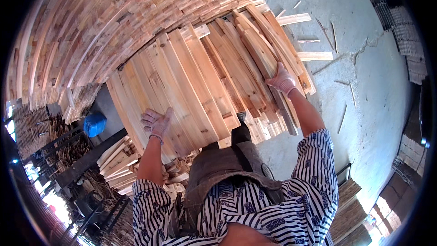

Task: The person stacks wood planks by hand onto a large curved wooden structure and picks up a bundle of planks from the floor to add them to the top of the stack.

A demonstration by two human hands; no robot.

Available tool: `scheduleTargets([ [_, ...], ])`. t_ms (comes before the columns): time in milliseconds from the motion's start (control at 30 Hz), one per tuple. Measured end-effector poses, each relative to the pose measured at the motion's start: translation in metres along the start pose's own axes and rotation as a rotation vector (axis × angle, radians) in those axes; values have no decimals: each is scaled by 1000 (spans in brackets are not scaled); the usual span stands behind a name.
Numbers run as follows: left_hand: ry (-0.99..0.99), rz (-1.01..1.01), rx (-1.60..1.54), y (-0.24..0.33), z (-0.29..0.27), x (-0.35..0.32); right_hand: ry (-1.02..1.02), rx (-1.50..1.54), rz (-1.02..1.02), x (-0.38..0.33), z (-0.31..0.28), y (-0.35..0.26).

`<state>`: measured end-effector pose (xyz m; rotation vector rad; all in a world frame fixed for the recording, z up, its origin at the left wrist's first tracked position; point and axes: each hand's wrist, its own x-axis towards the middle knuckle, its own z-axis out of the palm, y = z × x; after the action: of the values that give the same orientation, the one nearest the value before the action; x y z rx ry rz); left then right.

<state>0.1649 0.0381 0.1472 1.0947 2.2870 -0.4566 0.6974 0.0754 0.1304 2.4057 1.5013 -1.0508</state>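
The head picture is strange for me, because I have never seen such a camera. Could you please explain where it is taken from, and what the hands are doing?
There is no machine here. A person wears a wide fisheye camera on the head, looking down, so straight edges bend near the rim. The striped sleeves and dark apron are the wearer's own.

Both hands seem to wear thin, pale gloves. The left hand lies spread on a row of wooden boards. The right hand is on boards at the row's other side; whether it grips one is unclear. Beyond them is a large stack of wood; loose strips lie on the grey floor.
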Motion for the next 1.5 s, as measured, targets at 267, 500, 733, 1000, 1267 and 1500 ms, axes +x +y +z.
scheduleTargets([
  [267, -34, 20, -63, -5, -7, -3, -348, 979, -167, -89, -27, -1],
  [500, -490, 549, -1154, 43, -24, -116, -851, 1161, -231, -190, -6, -82],
  [733, -426, 473, -1827, 7, -53, -148, -753, 726, -602, -241, 18, -189],
  [1000, -520, 515, -1892, -54, -133, -115, -535, 617, -487, -220, 9, -234],
  [1267, -325, 464, -1589, -63, -62, -28, 133, 125, -324, -192, 73, -253],
  [1500, -305, 223, -1682, -63, -25, -16, 2, 499, -376, -143, 88, -217],
])
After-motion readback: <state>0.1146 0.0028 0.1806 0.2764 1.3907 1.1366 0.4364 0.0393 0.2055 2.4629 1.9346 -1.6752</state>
